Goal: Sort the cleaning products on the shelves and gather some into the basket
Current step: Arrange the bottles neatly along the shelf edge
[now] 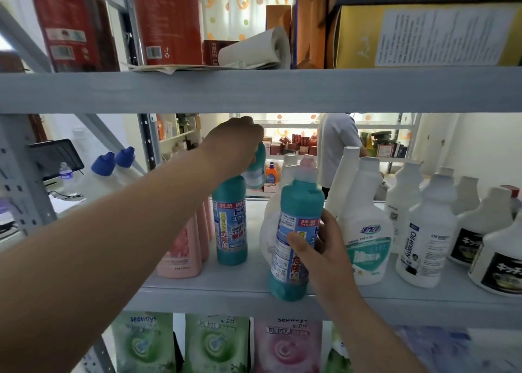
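1. Trace the left forearm (99, 245), nearest the lens, up and right to the left grip (233, 144). Read it as curled down over the cap of a rear teal bottle (255, 169), deep on the middle shelf (214, 293).
2. Locate the held teal bottle (296, 231) in the right grip (319, 248). Note the thumb across the label and the fingers wrapped behind, clamped at mid-body.
3. Take its long axis as near upright, with the pink cap (308, 166) leaning slightly right. Note the base hanging at the shelf's front lip, apparently not seated on the board.
4. Treat the right grip as the nearer hand for this bottle. Find a matching standing teal bottle (230, 220) to the left and further back, apart from the held one. Expect either a set-down beside it or a withdrawal toward the body.
5. Basket: not in view.
6. Handle as smooth rigid plastic: a waisted cylinder with a glossy printed wrap label, likely slippery under a light hold.
7. Outward, left: pink bottles (180, 245), touching one another.
8. Outward, right: white trigger-neck bottles (367, 231), matte, without spray heads.
9. Below: soft refill pouches (217, 344), standing in a row.
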Motion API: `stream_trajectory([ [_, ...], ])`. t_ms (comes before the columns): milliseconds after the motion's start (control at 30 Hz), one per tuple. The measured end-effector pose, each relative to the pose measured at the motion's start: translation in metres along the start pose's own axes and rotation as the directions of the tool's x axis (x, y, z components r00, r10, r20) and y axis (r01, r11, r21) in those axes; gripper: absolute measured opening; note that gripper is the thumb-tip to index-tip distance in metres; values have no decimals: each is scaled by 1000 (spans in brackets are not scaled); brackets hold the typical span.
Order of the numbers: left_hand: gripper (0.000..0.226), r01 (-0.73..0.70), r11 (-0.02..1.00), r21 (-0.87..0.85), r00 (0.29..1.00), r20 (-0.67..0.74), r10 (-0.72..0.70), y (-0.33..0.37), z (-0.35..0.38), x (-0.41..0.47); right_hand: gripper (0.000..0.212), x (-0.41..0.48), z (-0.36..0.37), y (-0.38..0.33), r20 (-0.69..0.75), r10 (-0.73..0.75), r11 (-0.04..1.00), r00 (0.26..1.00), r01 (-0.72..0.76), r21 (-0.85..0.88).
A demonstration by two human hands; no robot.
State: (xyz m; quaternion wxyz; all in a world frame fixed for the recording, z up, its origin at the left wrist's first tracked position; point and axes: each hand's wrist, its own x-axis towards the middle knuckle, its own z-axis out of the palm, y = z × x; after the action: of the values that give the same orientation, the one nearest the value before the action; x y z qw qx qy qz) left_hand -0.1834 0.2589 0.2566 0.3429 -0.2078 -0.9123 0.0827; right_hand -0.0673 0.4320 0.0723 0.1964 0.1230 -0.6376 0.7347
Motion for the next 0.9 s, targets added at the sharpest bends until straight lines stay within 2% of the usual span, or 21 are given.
stream_trajectory([
  [133,42,-77,997,12,983,-168,78,5,-4,-41,78,-3,2,0,-30,-13,1000,999,13,3],
  [267,55,-154,988,-8,927,-347,141,10,-14,-77,63,-6,5,-3,-52,-23,999,998,24,27],
  [467,44,-211,974,-81,862,-485,146,14,-30,-114,53,-12,14,-8,-78,-48,998,996,51,40],
  [667,38,-227,935,-273,838,-543,45,14,-61,-168,61,-18,22,-7,-82,-56,998,995,58,22],
  [900,53,-177,844,-506,801,-573,-176,-10,-101,-239,60,-27,47,-5,-66,-86,996,994,87,17],
])
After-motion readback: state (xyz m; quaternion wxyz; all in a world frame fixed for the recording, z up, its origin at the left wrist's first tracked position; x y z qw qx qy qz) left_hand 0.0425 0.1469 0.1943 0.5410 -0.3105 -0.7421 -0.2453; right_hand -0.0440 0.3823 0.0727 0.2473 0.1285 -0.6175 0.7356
